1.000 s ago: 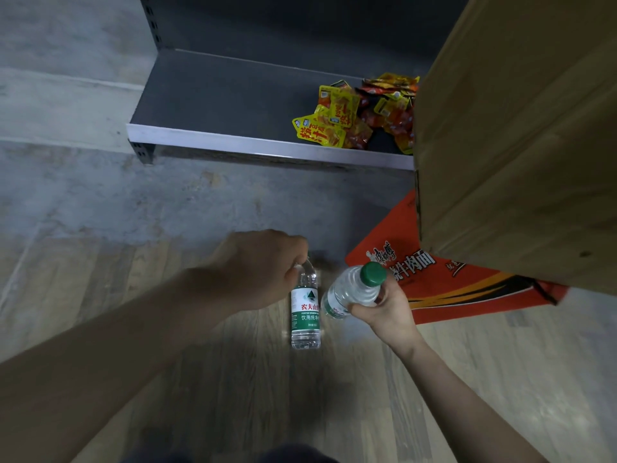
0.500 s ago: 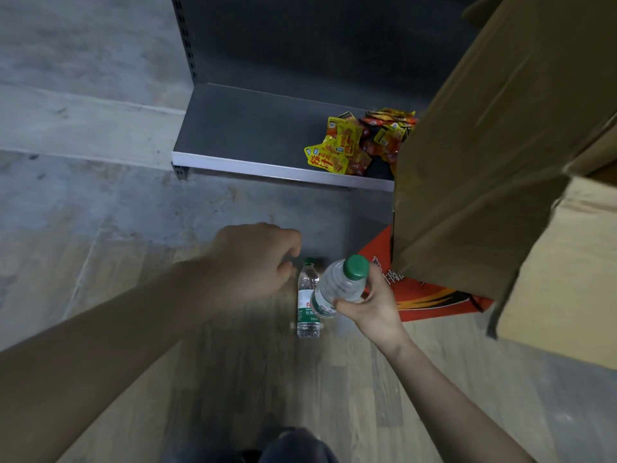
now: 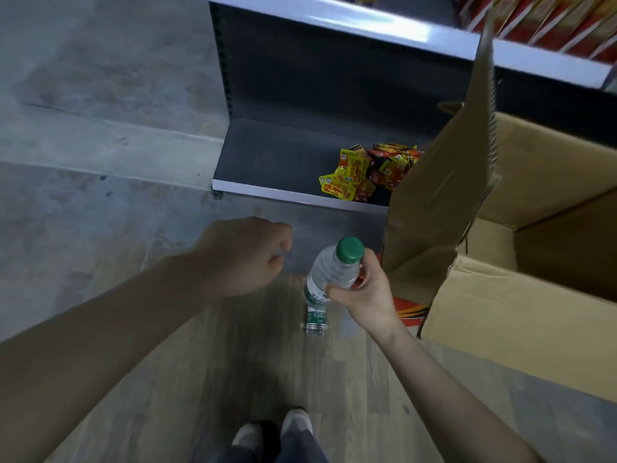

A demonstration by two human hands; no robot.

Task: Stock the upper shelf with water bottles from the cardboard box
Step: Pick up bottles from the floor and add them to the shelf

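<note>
Down at floor level, the right hand (image 3: 364, 290) grips a water bottle (image 3: 335, 267) with a green cap, fingers curled round its upper body, the bottle tilted with its cap toward the shelving. A second water bottle (image 3: 315, 317) lies on the wood-pattern floor (image 3: 207, 379) just below and behind the held one, partly hidden by it. The left hand (image 3: 242, 255) hovers to the left of both bottles with its fingers curled inward; it seems to hold nothing, though motion blur makes the fingertips hard to read. To the right stands the open cardboard box (image 3: 521, 315), one flap raised high against the shelving. The lower shelf (image 3: 267, 158) carries a heap of yellow and red snack packets (image 3: 364, 175) near the box. Above, the upper shelf (image 3: 384, 26) shows its pale front edge. Shoes (image 3: 272, 432) appear at the bottom edge.
</note>
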